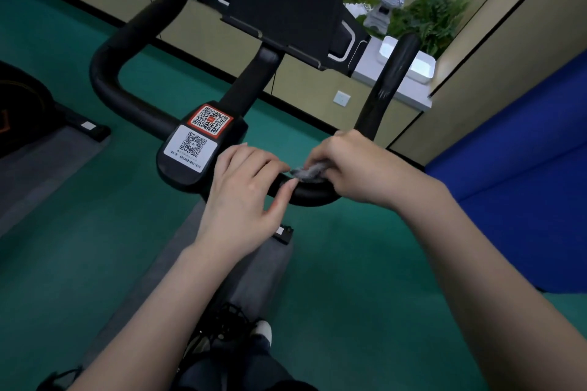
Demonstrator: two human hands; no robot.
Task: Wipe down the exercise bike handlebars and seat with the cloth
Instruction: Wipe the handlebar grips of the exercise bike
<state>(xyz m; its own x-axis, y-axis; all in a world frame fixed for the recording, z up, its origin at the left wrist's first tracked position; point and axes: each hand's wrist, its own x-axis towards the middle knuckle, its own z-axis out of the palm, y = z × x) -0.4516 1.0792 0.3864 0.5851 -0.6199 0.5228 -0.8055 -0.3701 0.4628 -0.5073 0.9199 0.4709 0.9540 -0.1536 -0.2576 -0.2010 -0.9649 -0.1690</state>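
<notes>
A green floor (pixel 95 247) carries a grey mat (pixel 254 263) beneath the exercise bike; a second grey mat (pixel 41 165) at left carries another machine's black base (pixel 79 124).

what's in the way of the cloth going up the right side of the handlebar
Nothing visible. The right hand holds the cloth on the handlebar's lower bend, and the bar rising from there is bare. The left hand sits on the other side.
</notes>
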